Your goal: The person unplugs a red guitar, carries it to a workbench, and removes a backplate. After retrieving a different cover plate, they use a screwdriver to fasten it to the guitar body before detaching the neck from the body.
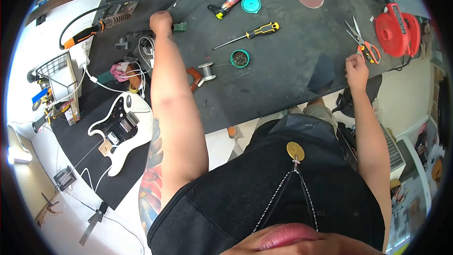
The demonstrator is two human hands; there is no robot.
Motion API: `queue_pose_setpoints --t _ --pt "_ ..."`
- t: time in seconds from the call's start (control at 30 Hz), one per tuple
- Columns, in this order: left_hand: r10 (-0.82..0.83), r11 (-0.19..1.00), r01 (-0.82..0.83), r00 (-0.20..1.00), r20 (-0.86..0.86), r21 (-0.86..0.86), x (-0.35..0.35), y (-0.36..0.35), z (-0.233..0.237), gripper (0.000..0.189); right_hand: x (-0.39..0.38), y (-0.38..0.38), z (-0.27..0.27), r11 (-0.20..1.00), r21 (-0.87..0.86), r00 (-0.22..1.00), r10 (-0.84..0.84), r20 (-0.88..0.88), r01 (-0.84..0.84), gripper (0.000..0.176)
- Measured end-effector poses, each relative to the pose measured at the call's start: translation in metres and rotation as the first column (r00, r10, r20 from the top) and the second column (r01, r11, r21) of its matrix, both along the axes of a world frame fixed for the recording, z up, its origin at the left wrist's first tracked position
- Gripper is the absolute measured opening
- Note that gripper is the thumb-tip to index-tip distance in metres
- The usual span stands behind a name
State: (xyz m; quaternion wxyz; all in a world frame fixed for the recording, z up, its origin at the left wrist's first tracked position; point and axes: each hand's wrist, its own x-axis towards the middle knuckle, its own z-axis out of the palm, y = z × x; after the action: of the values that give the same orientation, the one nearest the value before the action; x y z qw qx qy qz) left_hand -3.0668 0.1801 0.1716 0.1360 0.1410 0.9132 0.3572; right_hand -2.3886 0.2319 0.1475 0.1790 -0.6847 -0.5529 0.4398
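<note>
The left hand (161, 21) is pressing its fingers into a fist near the desk's (283, 80) far left corner, just beside a small green piece (180, 26). What it is gripping, if anything, I cannot tell. The right hand (356, 70) is resting at the near edge with its fingers loosely bent, holding nothing visible, just beside one pair of scissors (363, 45). The left forearm is hanging over the white cables (141, 73), so a careless pull is likely risking a snag or a brush against the one soldering iron (89, 30). Lying between the hands are one screwdriver (250, 32), one solder spool (206, 69) and one green tin (239, 58).
</note>
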Motion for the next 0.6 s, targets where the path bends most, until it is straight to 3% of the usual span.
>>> queue_pose_setpoints --t 0.07,0.1,0.17,0.27,0.37,0.4,0.47,0.5,0.53,0.6 --pt "-0.200 0.898 0.070 0.945 -0.261 -0.434 0.006 0.011 0.001 0.023 -0.001 -0.001 0.000 1.000 -0.007 1.000 -0.009 -0.003 0.009 0.012" --pt "-0.206 0.899 0.078 0.944 -0.258 -0.430 0.007 0.013 -0.001 0.023 -0.001 -0.001 -0.001 1.000 0.015 1.000 0.006 0.025 -0.006 0.012" --pt "-0.392 0.813 0.129 0.843 -0.369 -0.568 0.010 0.020 -0.003 0.024 0.001 -0.004 -0.003 0.999 0.046 0.998 -0.003 0.063 0.000 0.012" --pt "-0.440 0.782 0.136 0.813 -0.382 -0.609 0.023 0.024 0.004 0.026 0.004 -0.004 -0.010 0.982 0.177 0.993 0.044 0.113 -0.064 0.011" --pt "-0.496 0.764 0.173 0.774 -0.394 -0.622 0.019 0.015 -0.001 0.029 0.001 -0.005 0.000 0.994 0.105 0.998 0.019 0.067 -0.026 0.013" --pt "-0.448 0.823 0.175 0.785 -0.428 -0.541 0.028 0.012 0.005 0.033 0.000 -0.004 0.004 0.995 0.102 1.000 -0.002 0.031 -0.001 0.014" --pt "-0.223 0.975 0.169 0.755 -0.617 -0.146 0.022 0.004 -0.007 0.030 -0.003 -0.007 0.020 0.984 0.173 0.997 -0.044 0.070 0.032 0.013" --pt "-0.058 0.973 0.122 0.951 -0.304 0.198 0.026 0.003 0.000 0.024 -0.007 -0.007 0.025 0.977 0.212 0.993 -0.045 0.113 0.021 0.013" --pt "0.011 0.882 -0.055 0.995 0.098 0.468 0.037 0.000 0.003 0.019 -0.007 -0.005 0.031 0.976 0.216 0.994 -0.056 0.096 0.034 0.013" --pt "-0.175 0.620 -0.345 0.815 0.553 0.705 0.082 -0.008 0.031 0.015 0.000 0.000 0.044 0.903 0.420 0.937 -0.069 0.342 -0.087 0.018"
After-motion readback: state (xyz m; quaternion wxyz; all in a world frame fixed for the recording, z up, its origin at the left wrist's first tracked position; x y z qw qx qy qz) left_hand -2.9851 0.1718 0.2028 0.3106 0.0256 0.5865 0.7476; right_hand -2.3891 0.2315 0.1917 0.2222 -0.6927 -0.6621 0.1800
